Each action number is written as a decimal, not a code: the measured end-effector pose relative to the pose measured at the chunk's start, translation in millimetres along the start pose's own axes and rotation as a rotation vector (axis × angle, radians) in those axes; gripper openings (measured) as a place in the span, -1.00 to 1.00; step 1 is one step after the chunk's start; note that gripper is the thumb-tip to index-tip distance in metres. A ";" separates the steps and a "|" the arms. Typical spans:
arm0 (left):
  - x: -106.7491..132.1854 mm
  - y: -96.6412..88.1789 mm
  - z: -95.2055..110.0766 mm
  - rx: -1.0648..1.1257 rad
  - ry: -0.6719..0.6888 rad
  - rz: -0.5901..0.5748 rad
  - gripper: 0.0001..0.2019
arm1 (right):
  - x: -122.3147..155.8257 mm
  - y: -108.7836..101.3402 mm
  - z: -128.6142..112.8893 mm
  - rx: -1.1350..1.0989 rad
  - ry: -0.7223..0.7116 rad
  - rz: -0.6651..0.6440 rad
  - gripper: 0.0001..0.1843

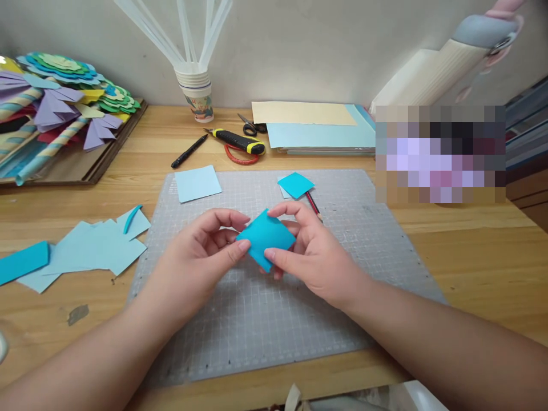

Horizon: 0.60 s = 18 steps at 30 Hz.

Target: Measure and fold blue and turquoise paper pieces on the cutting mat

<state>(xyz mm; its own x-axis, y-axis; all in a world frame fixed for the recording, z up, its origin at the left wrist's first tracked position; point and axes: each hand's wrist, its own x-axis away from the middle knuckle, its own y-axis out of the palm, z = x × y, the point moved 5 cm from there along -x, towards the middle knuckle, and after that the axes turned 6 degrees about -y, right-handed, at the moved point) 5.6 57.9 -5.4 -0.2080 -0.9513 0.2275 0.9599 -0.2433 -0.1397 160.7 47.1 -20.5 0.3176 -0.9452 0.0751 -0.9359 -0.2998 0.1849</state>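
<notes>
A small bright blue paper square [266,238] is held just above the grey cutting mat [265,319]. My left hand [201,257] pinches its left corner between thumb and fingers. My right hand [310,251] grips its right side, thumb underneath at the lower edge and fingers curled over the top. Both hands are closed on the paper.
On the mat lie a pale blue square [197,182], another bright blue square [295,184] and a pencil [314,206]. Paper scraps [85,248] lie at left. Behind are a black pen [189,151], utility knife [240,141], scissors [250,124], paper stack [319,134], cup [197,94] and paper flowers [60,97].
</notes>
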 end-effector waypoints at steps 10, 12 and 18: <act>-0.6 2.0 8.9 -0.713 0.302 0.005 -0.87 | -2.3 -8.4 -4.6 0.794 -0.114 -0.120 -0.63; 0.0 6.4 8.9 -0.846 0.375 -0.118 -0.90 | -2.7 -6.4 -5.6 0.850 -0.129 -0.184 -0.58; 2.6 8.5 3.7 -1.017 0.430 -0.272 -0.91 | -4.9 -3.1 -5.3 0.854 -0.139 -0.277 -0.50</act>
<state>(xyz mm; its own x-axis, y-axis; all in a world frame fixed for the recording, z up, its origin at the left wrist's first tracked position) 13.9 54.0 -2.5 -0.6212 -0.7822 0.0476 0.3161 -0.3057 -0.8981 162.9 53.4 -16.3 0.5791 -0.8152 0.0067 -0.6406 -0.4601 -0.6148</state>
